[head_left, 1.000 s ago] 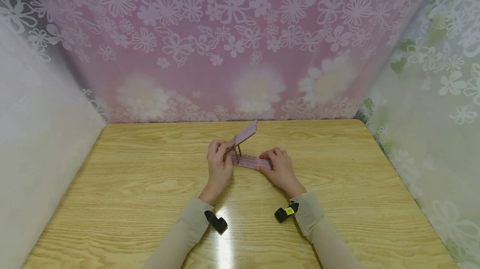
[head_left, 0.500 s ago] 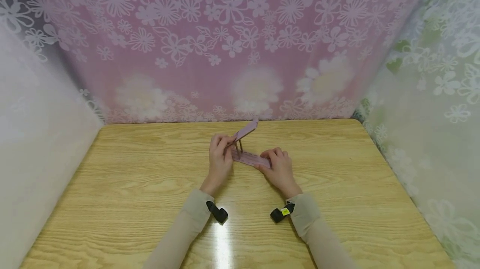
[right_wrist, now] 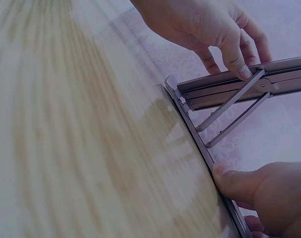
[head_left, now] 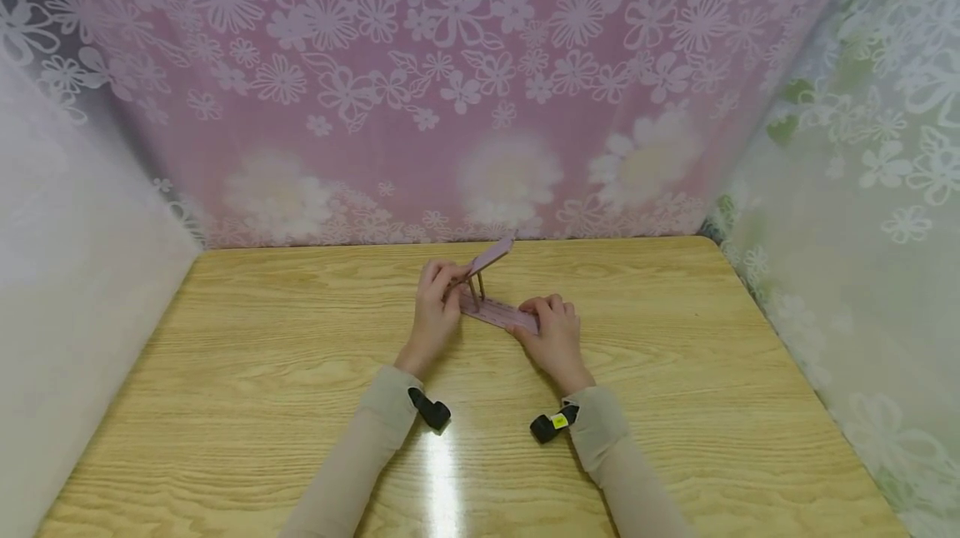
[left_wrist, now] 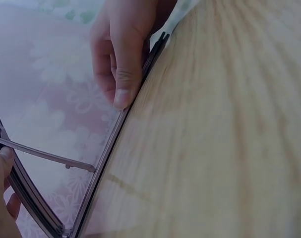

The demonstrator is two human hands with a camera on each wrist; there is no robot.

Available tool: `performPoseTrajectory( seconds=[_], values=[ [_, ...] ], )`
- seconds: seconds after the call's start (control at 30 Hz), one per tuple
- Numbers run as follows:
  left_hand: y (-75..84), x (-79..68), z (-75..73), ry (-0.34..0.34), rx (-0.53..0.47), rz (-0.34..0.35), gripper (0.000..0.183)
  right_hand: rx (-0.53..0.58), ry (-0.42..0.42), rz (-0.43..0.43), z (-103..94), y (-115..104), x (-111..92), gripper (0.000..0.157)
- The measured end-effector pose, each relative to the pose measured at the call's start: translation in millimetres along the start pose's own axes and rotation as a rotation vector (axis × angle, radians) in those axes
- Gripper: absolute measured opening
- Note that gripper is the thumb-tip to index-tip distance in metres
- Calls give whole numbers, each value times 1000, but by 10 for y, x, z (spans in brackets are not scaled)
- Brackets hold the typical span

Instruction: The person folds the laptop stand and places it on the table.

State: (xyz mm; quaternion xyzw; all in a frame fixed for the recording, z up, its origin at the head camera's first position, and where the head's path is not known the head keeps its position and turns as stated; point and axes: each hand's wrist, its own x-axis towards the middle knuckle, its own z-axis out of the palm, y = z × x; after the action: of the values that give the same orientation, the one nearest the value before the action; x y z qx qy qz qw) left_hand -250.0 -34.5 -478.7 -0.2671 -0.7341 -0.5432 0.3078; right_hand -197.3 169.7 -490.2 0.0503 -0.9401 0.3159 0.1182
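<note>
A pinkish-purple folding stand, its two long narrow panels hinged at one end, is spread into a V. The lower panel lies along the tabletop, while the upper panel slants up to the right. Two thin struts join them near the hinge side. My left hand holds the upper panel near the hinge, fingertips on its edge beside a strut in the right wrist view. My right hand grips the lower panel's far right end, its thumb along the near edge.
The wood-grain table extends around both arms. A pink flowered curtain hangs behind its back edge, with pale coverings at both sides. Black wrist cameras are strapped to the sleeves.
The stand's hinge end has shifted slightly toward the back, so the lower panel lies more at a slant. My left hand has moved with it; my right hand keeps its grip.
</note>
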Motion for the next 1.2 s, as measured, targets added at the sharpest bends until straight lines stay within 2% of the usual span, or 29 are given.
performPoseTrajectory(
  seconds=[0.2,0.43,0.57,0.8,1.03,1.13,1.2],
  values=[
    [1,46,-11,-25,-19,-17,28,1,24,25,36,-12,11,34],
    [241,156,-89,-32,-52,-6,28,-3,49,51,78,-49,22,33],
    [279,143,-81,-16,-57,-19,28,-14,55,59,77,-52,19,33],
    [293,100,-61,11,-68,-44,27,-33,32,87,54,-93,-39,36],
    [307,56,-142,18,-72,-105,23,-49,75,52,138,-182,-161,39],
    [270,16,-155,33,-62,-123,19,-53,89,49,160,-219,-206,40],
    [191,-32,-142,49,-51,-135,17,-50,98,53,167,-242,-228,40]
  ],
)
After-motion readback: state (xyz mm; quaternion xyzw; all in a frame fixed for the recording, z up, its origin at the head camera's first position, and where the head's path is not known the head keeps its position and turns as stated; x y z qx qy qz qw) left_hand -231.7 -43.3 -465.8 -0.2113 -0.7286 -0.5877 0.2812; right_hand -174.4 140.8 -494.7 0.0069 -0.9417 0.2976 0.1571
